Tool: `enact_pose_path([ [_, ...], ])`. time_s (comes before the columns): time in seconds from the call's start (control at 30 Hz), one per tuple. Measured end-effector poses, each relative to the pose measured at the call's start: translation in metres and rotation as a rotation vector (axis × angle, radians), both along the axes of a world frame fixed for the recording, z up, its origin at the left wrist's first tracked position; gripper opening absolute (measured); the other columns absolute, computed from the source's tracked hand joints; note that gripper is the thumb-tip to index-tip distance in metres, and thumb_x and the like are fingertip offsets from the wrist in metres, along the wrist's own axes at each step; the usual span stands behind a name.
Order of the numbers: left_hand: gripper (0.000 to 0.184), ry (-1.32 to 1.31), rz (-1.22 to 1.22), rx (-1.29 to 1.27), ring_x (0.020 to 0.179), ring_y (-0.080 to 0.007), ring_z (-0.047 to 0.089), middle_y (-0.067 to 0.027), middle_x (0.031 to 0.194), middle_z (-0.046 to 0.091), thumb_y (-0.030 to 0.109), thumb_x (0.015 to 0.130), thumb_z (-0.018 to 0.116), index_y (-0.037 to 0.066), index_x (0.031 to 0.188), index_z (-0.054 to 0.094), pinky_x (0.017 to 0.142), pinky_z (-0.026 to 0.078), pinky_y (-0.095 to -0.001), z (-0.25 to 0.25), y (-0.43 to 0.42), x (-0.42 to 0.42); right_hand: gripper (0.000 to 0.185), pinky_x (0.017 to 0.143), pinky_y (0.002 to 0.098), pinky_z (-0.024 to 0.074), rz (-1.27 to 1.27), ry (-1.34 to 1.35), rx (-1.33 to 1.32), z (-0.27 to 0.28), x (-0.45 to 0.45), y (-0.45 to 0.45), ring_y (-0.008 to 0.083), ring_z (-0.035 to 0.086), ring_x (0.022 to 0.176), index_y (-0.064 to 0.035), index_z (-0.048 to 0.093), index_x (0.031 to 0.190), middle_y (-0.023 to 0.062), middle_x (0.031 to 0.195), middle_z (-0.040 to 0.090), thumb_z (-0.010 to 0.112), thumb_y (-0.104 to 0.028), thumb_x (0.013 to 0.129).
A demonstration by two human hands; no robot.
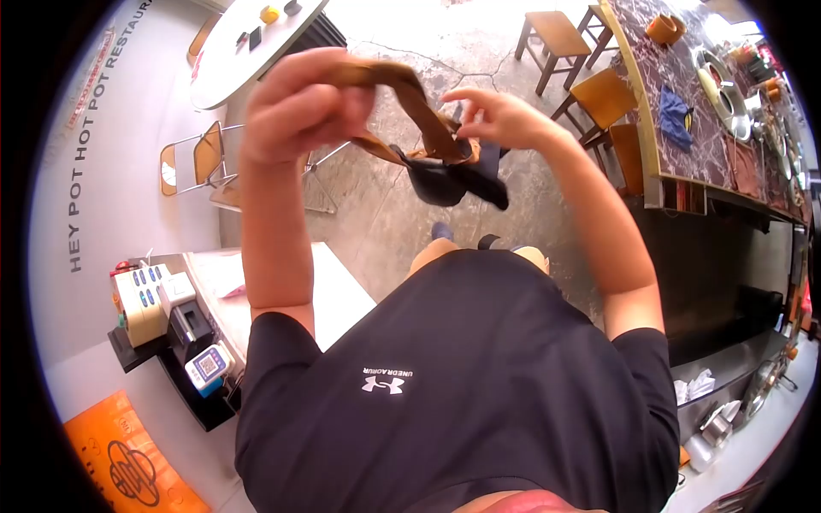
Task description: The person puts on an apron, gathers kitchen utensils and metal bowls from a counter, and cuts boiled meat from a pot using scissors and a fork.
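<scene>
My left hand [304,107], raised at the upper left, is closed around a brown strap [410,98]. The strap loops down to the right and joins a black item [449,181] that hangs over the floor; what this item is I cannot make out. My right hand [492,118] is beside the strap's right side, fingers apart and curved, near the fabric. Whether its fingertips touch the strap is unclear.
A round white table [248,51] stands at the upper left, near a folding chair [205,158]. Wooden stools [556,43] and a marble-patterned counter [641,94] with dishes are at right. A payment device [208,366] sits at lower left.
</scene>
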State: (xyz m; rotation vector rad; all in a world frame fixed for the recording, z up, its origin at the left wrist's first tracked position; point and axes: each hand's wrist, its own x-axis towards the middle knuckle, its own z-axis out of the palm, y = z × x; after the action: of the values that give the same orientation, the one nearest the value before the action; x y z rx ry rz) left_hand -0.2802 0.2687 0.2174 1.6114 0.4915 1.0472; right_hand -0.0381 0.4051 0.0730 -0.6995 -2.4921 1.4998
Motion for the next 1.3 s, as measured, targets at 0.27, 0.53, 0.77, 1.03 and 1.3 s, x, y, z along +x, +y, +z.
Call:
enact_pose_path([
  [0.27, 0.023, 0.27, 0.453, -0.192, 0.05, -0.0046, 0.044, -0.001, 0.069, 0.061, 0.021, 0.096, 0.063, -0.001, 0.097, 0.07, 0.045, 0.032, -0.0191, -0.005, 0.007, -0.056, 0.01, 0.067, 0.0307, 0.0493, -0.574, 0.206, 0.548, -0.011, 0.003, 0.052, 0.0167, 0.059, 0.073, -0.0074, 0.068, 0.097, 0.0049, 0.078, 0.065, 0.065, -0.009, 0.089],
  [0.53, 0.021, 0.276, 1.035, -0.176, 0.05, -0.0009, 0.045, -0.0048, 0.073, 0.07, 0.023, 0.098, 0.062, 0.004, 0.092, 0.069, 0.047, 0.035, -0.0165, -0.044, 0.031, -0.057, 0.01, 0.07, 0.0268, 0.0477, -0.527, -0.146, 0.691, 0.099, 0.07, 0.073, 0.0097, 0.058, 0.075, -0.0047, 0.06, 0.096, -0.0003, 0.08, 0.064, 0.062, -0.012, 0.089],
  [0.77, 0.018, -0.027, 1.112, 0.039, 0.069, -0.0097, 0.064, -0.009, 0.089, 0.072, 0.015, 0.1, 0.058, -0.001, 0.106, 0.062, 0.064, 0.049, -0.0193, -0.042, 0.042, -0.013, 0.022, 0.065, 0.0328, 0.049, -0.698, 0.095, 0.603, 0.093, 0.093, 0.062, 0.0186, 0.062, 0.068, -0.0057, 0.067, 0.095, 0.0066, 0.078, 0.067, 0.067, -0.026, 0.089],
  [1.03, 0.016, 0.749, 1.584, 0.374, 0.057, -0.0137, 0.064, -0.0053, 0.064, 0.064, 0.021, 0.094, 0.066, 0.006, 0.089, 0.063, 0.048, 0.046, -0.0309, -0.101, 0.026, 0.029, 0.053, 0.063, 0.0307, 0.054, -1.13, 0.278, -0.064, 0.045, 0.133, 0.005, 0.0292, 0.07, 0.069, -0.0049, 0.068, 0.102, 0.014, 0.096, 0.073, 0.043, -0.051, 0.102],
  [1.3, 0.006, 0.383, 1.288, 0.373, 0.054, -0.0109, 0.065, -0.0052, 0.067, 0.07, 0.014, 0.097, 0.061, 0.009, 0.097, 0.064, 0.046, 0.047, -0.024, -0.108, 0.044, 0.063, 0.049, 0.089, 0.0318, 0.0513, -0.687, 0.612, -0.212, -0.001, 0.087, -0.01, 0.0215, 0.059, 0.118, -0.0044, 0.044, 0.145, 0.0136, 0.139, 0.055, 0.054, -0.026, 0.102],
])
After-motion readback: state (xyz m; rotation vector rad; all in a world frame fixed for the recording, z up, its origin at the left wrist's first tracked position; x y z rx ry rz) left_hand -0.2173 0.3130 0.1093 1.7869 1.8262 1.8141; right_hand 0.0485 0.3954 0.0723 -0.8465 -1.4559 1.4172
